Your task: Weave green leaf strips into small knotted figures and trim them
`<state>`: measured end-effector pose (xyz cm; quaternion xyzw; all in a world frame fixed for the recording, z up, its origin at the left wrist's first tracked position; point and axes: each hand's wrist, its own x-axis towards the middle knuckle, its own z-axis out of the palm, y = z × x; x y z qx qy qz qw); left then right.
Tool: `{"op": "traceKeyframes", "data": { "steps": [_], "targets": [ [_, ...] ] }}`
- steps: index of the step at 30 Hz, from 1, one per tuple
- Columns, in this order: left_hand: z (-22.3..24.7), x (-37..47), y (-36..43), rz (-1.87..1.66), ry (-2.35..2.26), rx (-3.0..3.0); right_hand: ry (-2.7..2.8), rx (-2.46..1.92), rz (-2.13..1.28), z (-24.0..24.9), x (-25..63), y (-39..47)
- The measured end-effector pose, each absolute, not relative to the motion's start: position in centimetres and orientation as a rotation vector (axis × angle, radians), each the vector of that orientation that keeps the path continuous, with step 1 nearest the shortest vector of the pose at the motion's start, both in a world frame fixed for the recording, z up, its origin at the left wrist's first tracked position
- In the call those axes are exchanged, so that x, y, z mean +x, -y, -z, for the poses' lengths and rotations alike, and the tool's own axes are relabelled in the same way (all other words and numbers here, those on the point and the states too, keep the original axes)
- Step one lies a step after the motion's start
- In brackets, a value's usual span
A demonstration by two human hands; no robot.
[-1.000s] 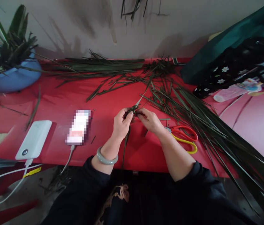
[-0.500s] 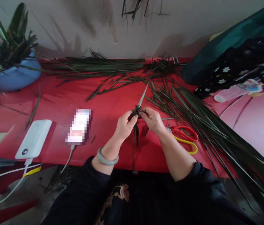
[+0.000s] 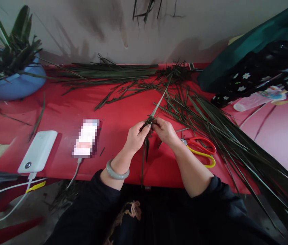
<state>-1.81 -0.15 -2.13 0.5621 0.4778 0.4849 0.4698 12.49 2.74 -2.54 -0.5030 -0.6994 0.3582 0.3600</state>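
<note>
Between my two hands is a small piece woven from green leaf strips (image 3: 149, 120), partly hidden by the fingers. My left hand (image 3: 136, 135), with a pale bangle (image 3: 117, 171) on its wrist, pinches the piece from the left. From the other side, the thumb and fingers of my right hand (image 3: 166, 131) close on the strips at its edge. A long pale strip (image 3: 159, 103) sticks out toward the wall, and darker ends (image 3: 147, 149) hang down toward me. Scissors with red and yellow handles (image 3: 202, 151) lie beside my right forearm.
Long leaf strips (image 3: 225, 136) spread along the right, over the table edge. More leaves (image 3: 113, 72) lie by the wall. A blue basin (image 3: 28, 83) of leaves, a white power bank (image 3: 38, 151) and a phone (image 3: 86, 137) are left. A dark green bag (image 3: 225, 54) stands right.
The pale strip now reaches farther toward the wall and leans more to the right. The hanging ends have swung slightly left. Both hands stay at nearly the same spot, still gripping the piece.
</note>
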Motion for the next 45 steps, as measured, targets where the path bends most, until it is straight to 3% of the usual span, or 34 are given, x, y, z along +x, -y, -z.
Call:
{"op": "traceKeyframes", "data": {
  "steps": [11, 23, 35, 45],
  "targets": [
    [1.3, -1.9, 0.3, -1.260, -1.520, 1.544, 1.828, -1.237, -0.997, 2.3, 12.4, -2.6],
    [2.5, -1.5, -0.1, -1.130, -1.080, 1.204, 1.460, -1.088, -1.173, 3.2, 12.9, -3.5],
    [2.5, -1.9, 0.1, -1.077, -1.224, 1.478, 1.102, -1.000, -1.423, 3.1, 12.6, -3.6],
    [2.3, -1.9, 0.0, -1.069, -1.011, 1.230, 1.199, -0.922, -1.452, 2.4, 12.7, -3.2]
  ]
}}
